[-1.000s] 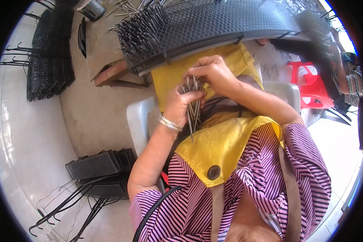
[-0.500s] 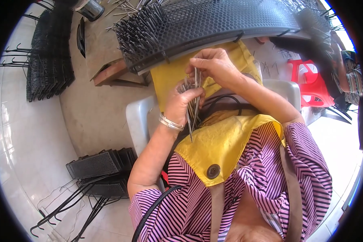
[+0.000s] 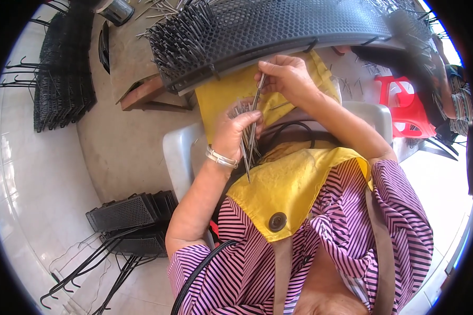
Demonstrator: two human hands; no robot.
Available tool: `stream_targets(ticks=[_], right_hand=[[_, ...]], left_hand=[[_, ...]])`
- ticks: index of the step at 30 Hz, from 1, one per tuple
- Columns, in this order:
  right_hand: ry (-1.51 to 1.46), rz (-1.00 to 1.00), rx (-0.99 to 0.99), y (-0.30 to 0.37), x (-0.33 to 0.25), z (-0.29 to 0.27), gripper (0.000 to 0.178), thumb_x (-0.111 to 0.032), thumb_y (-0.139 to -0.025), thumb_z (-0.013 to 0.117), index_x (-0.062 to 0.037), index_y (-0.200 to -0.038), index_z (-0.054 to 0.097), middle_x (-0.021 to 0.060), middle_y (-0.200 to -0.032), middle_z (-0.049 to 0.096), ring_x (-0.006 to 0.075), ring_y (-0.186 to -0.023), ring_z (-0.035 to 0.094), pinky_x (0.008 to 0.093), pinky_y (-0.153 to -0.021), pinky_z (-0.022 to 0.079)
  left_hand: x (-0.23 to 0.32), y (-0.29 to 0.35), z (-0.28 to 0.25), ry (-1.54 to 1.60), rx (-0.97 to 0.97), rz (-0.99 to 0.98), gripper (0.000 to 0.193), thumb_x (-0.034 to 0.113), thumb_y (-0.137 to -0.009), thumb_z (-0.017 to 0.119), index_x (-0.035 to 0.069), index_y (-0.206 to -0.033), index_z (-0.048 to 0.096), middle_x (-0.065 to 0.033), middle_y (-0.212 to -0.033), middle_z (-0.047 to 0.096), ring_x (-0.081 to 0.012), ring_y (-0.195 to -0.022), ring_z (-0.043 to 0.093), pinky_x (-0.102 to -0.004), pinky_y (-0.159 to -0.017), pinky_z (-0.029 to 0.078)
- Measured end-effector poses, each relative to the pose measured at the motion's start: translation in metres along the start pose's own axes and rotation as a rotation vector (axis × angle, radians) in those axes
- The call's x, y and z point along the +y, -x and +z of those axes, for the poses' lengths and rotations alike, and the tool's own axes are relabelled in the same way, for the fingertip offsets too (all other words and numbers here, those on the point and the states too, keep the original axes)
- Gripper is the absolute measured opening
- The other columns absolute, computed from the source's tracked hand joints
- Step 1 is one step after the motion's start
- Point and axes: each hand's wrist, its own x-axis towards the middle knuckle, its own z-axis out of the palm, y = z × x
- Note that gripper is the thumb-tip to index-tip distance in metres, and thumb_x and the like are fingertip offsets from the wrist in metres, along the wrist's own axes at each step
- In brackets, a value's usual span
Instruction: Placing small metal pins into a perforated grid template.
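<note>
In my left hand (image 3: 230,132) is a bundle of thin metal rods (image 3: 250,147), with the thumb closed across it and the lower ends hanging over my lap. Fingers bent, my right hand (image 3: 288,79) pinches the upper end of a thin rod (image 3: 258,94) just above the bundle. That rod still lies against the left thumb. Beyond my hands, a dark perforated curved panel (image 3: 278,26) has many short dark rods (image 3: 177,39) standing upright in its holes at the left. A yellow apron (image 3: 284,184) covers my lap.
The panel rests on a table (image 3: 136,58) with loose rods and a metal can (image 3: 115,11). Stacked black mesh racks (image 3: 65,73) stand at the left wall, more black racks (image 3: 131,220) at lower left. A red stool (image 3: 404,113) and another person's striped sleeve (image 3: 460,97) are at right.
My right hand has moved slightly up and right, drawing the rod's upper end with it, so the rod now leans right. My left hand stays nearly in place.
</note>
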Motion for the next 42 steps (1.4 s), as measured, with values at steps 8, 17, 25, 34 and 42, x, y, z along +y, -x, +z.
stream_targets(ticks=[8, 17, 25, 34, 42], right_hand=[[0.012, 0.031, -0.076, 0.001, 0.0, 0.001, 0.013, -0.01, -0.081, 0.056, 0.003, -0.08, 0.054, 0.0116, -0.071, 0.058, 0.0167, -0.058, 0.057, 0.0278, -0.051, 0.049], [-0.015, 0.04, -0.197, -0.002, 0.001, -0.004, 0.013, -0.007, -0.08, 0.057, 0.0054, -0.082, 0.052, 0.0144, -0.072, 0.059, 0.0194, -0.059, 0.06, 0.0282, -0.052, 0.052], [-0.025, 0.083, -0.272, -0.005, -0.001, -0.01, 0.013, -0.005, -0.079, 0.057, 0.0065, -0.084, 0.052, 0.0167, -0.073, 0.059, 0.0232, -0.06, 0.061, 0.0309, -0.051, 0.053], [-0.02, 0.096, -0.27, -0.008, 0.004, -0.013, 0.013, -0.004, -0.079, 0.056, 0.0069, -0.085, 0.052, 0.0167, -0.072, 0.059, 0.0232, -0.059, 0.061, 0.031, -0.051, 0.053], [-0.072, 0.127, -0.202, -0.011, 0.009, -0.018, 0.013, -0.005, -0.08, 0.054, 0.0058, -0.085, 0.05, 0.0168, -0.072, 0.059, 0.0228, -0.058, 0.06, 0.0301, -0.05, 0.051]], left_hand=[[-0.001, -0.001, -0.001, 0.019, 0.011, -0.003, 0.023, 0.001, -0.073, 0.058, -0.003, -0.094, 0.049, -0.0075, -0.064, 0.053, -0.0152, -0.05, 0.051, -0.0236, -0.045, 0.041], [0.0, -0.001, -0.002, 0.03, -0.002, 0.005, 0.02, 0.003, -0.073, 0.058, -0.003, -0.09, 0.05, -0.0071, -0.063, 0.052, -0.0154, -0.05, 0.051, -0.024, -0.044, 0.041], [0.0, -0.001, -0.002, 0.026, -0.004, -0.008, 0.019, 0.003, -0.073, 0.059, -0.003, -0.089, 0.051, -0.0072, -0.064, 0.053, -0.0153, -0.05, 0.051, -0.0239, -0.044, 0.041], [0.002, 0.0, -0.001, 0.025, -0.018, -0.034, 0.014, 0.005, -0.074, 0.059, -0.001, -0.085, 0.051, -0.0063, -0.063, 0.052, -0.0146, -0.051, 0.051, -0.0234, -0.045, 0.042], [0.002, -0.001, -0.001, 0.022, -0.016, -0.038, 0.015, 0.005, -0.074, 0.058, -0.001, -0.086, 0.05, -0.0064, -0.064, 0.052, -0.0148, -0.052, 0.051, -0.0231, -0.045, 0.041]])
